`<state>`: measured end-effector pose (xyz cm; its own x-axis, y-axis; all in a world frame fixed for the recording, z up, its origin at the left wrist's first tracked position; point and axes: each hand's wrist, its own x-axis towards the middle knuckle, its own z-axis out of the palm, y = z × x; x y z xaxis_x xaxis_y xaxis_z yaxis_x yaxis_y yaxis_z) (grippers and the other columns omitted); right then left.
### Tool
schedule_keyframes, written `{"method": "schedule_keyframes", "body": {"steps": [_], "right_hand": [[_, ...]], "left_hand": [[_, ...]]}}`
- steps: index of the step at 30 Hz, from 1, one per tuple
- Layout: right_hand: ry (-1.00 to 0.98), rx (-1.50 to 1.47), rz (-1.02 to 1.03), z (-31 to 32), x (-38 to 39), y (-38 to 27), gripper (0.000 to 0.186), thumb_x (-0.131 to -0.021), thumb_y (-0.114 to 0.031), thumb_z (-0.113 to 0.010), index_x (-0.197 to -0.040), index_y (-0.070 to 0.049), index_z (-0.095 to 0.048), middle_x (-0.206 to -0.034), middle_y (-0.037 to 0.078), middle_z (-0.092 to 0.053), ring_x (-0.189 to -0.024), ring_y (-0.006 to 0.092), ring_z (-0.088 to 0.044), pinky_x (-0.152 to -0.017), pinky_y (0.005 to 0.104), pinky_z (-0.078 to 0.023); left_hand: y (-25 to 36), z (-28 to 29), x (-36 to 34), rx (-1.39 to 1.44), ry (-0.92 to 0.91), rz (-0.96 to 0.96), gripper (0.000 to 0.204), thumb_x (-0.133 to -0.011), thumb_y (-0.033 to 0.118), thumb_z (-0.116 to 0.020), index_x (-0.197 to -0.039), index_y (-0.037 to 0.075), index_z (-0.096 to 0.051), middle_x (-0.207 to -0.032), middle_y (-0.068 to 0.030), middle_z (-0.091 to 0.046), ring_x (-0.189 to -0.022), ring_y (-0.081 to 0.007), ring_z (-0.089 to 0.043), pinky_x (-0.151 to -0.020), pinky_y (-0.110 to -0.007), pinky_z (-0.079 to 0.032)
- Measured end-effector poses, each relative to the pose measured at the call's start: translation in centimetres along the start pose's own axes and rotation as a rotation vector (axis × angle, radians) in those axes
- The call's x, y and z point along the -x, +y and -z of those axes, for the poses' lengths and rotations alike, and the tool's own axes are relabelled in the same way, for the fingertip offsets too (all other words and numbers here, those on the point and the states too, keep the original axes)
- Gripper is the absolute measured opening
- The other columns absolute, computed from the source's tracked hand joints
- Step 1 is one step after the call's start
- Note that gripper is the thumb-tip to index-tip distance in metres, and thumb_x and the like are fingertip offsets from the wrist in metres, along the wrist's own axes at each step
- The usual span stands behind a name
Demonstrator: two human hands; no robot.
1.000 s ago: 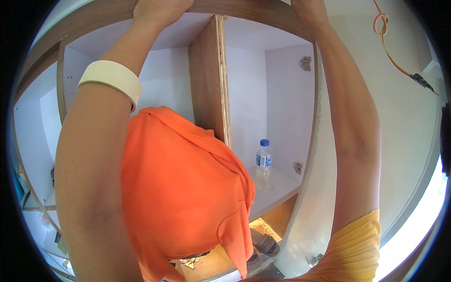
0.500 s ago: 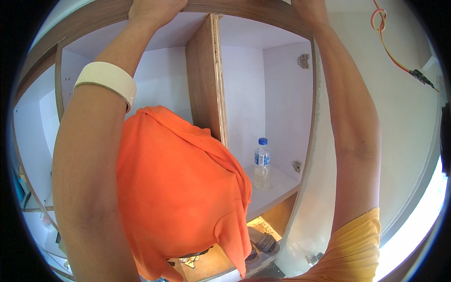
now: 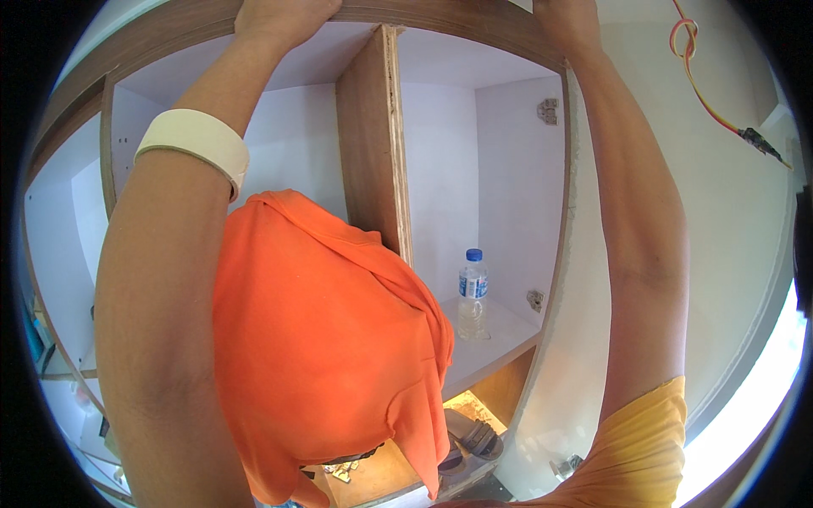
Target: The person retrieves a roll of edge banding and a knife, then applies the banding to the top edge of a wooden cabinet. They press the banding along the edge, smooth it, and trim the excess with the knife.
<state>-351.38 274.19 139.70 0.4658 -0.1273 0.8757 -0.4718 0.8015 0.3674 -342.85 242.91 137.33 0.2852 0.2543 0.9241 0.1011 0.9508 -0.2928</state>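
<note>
At the top edge, my left hand (image 3: 286, 19) rests against the wooden top rail (image 3: 440, 15) of an open cabinet. My right hand (image 3: 572, 24) reaches up to the same rail near its right end. The picture's edge cuts off both hands, so their fingers are mostly hidden. Around my left forearm sits a cream tape roll (image 3: 193, 142). Between my arms, a bright orange cloth, like a shirt (image 3: 322, 339), bulges in front of the left compartment; what is under it is hidden.
A plywood-edged divider (image 3: 394, 144) splits the cabinet. A clear water bottle (image 3: 472, 296) with a blue cap stands upright in the right compartment, near metal hinges (image 3: 547, 112). Dark sandals (image 3: 481, 438) lie below. A knotted wire (image 3: 707, 97) hangs by the right wall.
Both arms have shifted very slightly to the right. The hands stay at the rail, and the orange cloth and bottle look the same.
</note>
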Motion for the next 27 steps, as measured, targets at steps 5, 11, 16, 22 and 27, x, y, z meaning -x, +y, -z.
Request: {"method": "schedule_keyframes", "body": {"steps": [5, 11, 16, 22, 27], "right_hand": [[-0.007, -0.057, 0.069, -0.7, -0.3, -0.4, 0.022, -0.085, 0.001, -0.061, -0.098, -0.003, -0.078, -0.099, 0.020, -0.074, -0.093, 0.0384, -0.071, -0.083, 0.0433, -0.056], [0.003, 0.096, 0.032, -0.5, 0.6, 1.2, 0.021, -0.087, -0.003, -0.061, -0.098, -0.004, -0.079, -0.099, 0.020, -0.074, -0.095, 0.0391, -0.071, -0.085, 0.0443, -0.055], [-0.007, 0.109, 0.001, 0.0, 1.0, 2.3, 0.021, -0.087, -0.003, -0.061, -0.098, -0.004, -0.079, -0.100, 0.019, -0.075, -0.095, 0.0379, -0.072, -0.085, 0.0433, -0.056], [0.011, 0.006, 0.037, -0.1, 0.4, 0.7, 0.020, -0.089, -0.003, -0.062, -0.099, -0.003, -0.079, -0.099, 0.019, -0.075, -0.093, 0.0375, -0.072, -0.083, 0.0429, -0.056], [0.001, 0.023, 0.044, -0.4, -0.2, 0.9, 0.020, -0.088, -0.003, -0.061, -0.099, -0.002, -0.078, -0.100, 0.020, -0.075, -0.094, 0.0390, -0.072, -0.084, 0.0433, -0.056]], "left_hand": [[-0.2, 0.0, 0.0, -0.020, 0.002, 0.000, 0.021, -0.092, 0.025, -0.068, -0.088, 0.005, -0.072, -0.084, -0.0221, -0.071, -0.083, -0.0435, -0.069, -0.076, -0.053, -0.055], [0.1, 0.1, 0.0, -0.031, -0.016, 0.006, 0.022, -0.092, 0.026, -0.067, -0.089, 0.005, -0.072, -0.086, -0.0223, -0.072, -0.084, -0.0436, -0.069, -0.077, -0.053, -0.055], [0.1, 0.1, 0.0, -0.033, -0.034, 0.040, 0.022, -0.093, 0.026, -0.067, -0.089, 0.006, -0.072, -0.086, -0.0223, -0.072, -0.085, -0.0437, -0.069, -0.077, -0.053, -0.055], [0.1, 0.1, 0.0, -0.037, -0.024, 0.029, 0.022, -0.093, 0.026, -0.068, -0.090, 0.005, -0.072, -0.086, -0.0223, -0.072, -0.085, -0.0437, -0.069, -0.077, -0.053, -0.055], [0.1, 0.0, -0.1, -0.029, -0.023, 0.022, 0.022, -0.093, 0.026, -0.067, -0.090, 0.005, -0.072, -0.085, -0.0221, -0.072, -0.084, -0.0437, -0.069, -0.077, -0.053, -0.055]]}}
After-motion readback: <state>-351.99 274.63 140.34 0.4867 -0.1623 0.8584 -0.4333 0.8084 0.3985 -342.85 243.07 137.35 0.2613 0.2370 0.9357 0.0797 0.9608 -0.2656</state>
